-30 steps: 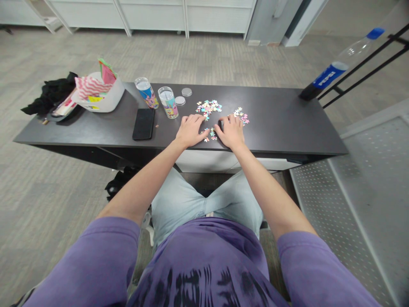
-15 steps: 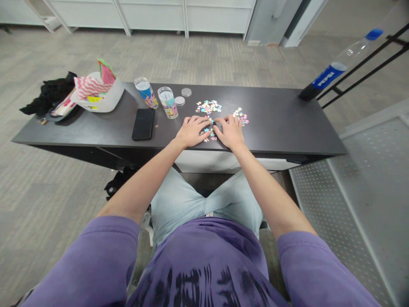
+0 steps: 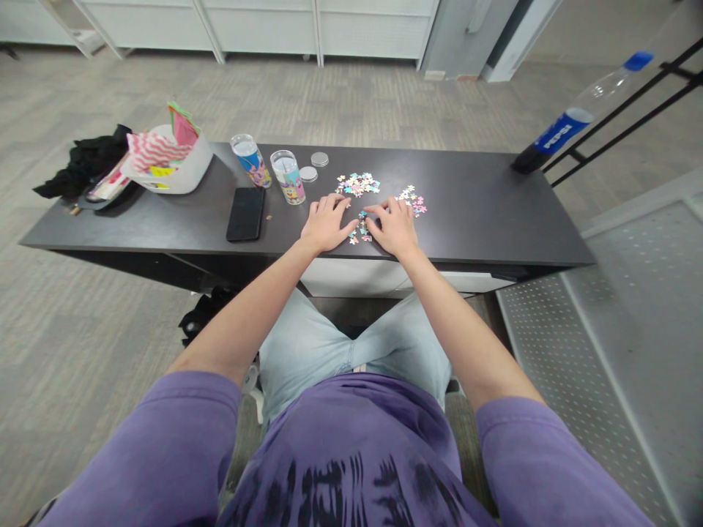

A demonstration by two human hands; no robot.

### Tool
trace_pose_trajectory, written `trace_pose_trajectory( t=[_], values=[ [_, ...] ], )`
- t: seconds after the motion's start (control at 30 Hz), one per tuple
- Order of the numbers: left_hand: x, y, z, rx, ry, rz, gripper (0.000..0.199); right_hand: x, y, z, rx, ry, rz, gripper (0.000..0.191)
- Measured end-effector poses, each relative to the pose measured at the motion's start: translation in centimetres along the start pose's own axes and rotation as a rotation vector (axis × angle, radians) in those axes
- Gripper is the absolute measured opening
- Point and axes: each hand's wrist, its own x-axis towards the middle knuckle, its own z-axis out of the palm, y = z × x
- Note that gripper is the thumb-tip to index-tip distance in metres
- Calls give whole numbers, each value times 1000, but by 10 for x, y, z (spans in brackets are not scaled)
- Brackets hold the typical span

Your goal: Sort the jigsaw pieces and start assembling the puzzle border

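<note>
Small jigsaw puzzle pieces (image 3: 361, 238) lie on the dark tabletop between my two hands. My left hand (image 3: 325, 223) rests left of them with fingers apart; a loose piece (image 3: 348, 205) shows by its fingertips. On the other side, my right hand (image 3: 394, 227) has its fingers spread, thumb and forefinger at the edge of the bluish pieces (image 3: 363, 215). Whether its fingertips press on a piece is too small to tell. Beyond the hands sits a heap of mixed pieces (image 3: 358, 184). A smaller group of pink and pale pieces (image 3: 418, 206) lies just past my right hand.
Left of my hands stand two printed clear tumblers (image 3: 289, 179) (image 3: 253, 162), with two round lids (image 3: 308, 174) (image 3: 319, 159) beside them. A black phone (image 3: 245, 214) lies nearby. Farther left are a white basket (image 3: 190, 167) and black cloth (image 3: 93, 162). A Pepsi bottle (image 3: 563, 133) stands at the right end.
My left hand has drawn slightly left, away from the pieces in the middle, widening the gap between the hands. My right hand has hardly moved.
</note>
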Motion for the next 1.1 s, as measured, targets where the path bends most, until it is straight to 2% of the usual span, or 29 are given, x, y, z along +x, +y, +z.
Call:
trace_pose_trajectory(
  t=[0.13, 0.3, 0.57, 0.8, 0.93, 1.1],
  values=[
    [1, 0, -1, -12, 14, -16, 58, 0, 2, 1, 4, -2, -11, 41],
    [1, 0, -5, -64, 46, -52, 46, 1, 4, 1, 24, -25, -114, 37],
    [4, -3, -6, -156, 96, -113, 18, 2, 2, 0, 22, -19, -77, 41],
    [3, -4, -7, -122, 100, -226, 10, -1, -3, -6, 9, -41, -43, 41],
    [3, -8, -9, -168, 102, -207, 12, -1, -5, -8, 5, -54, -29, 42],
    [2, -8, -11, -229, 83, -122, 18, -1, -5, -8, 8, -59, -25, 44]
  ],
)
